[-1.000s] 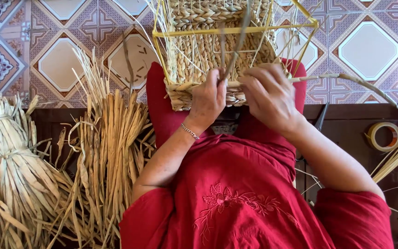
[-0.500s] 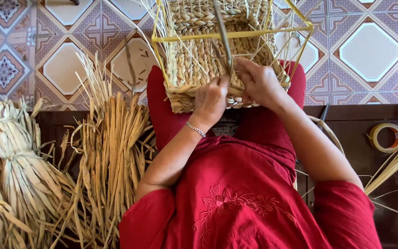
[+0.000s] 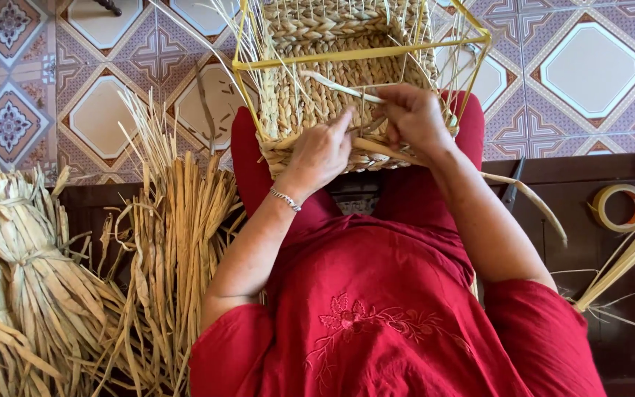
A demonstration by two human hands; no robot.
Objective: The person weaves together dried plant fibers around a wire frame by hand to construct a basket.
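A half-woven straw basket [image 3: 317,88] on a yellow wire frame [image 3: 361,53] rests on my knees, which are covered in red cloth. My left hand [image 3: 321,151] presses against the basket's near woven wall, fingers pinching a dried straw strand [image 3: 336,84]. My right hand [image 3: 414,117] grips the same strand beside it, at the wall's near right part. The strand's loose tail [image 3: 534,202] trails off to the right past my right forearm. A thin bracelet sits on my left wrist.
Loose dried straw [image 3: 174,242] lies at my left, with tied straw bundles [image 3: 16,272] further left. A roll of tape [image 3: 619,207] and dark scissors [image 3: 512,187] lie on the dark wooden surface at right. Patterned floor tiles [image 3: 589,70] lie beyond.
The upright strand my right hand held has been bent down and across the basket wall. Both hands have shifted lower on the near wall and closer together.
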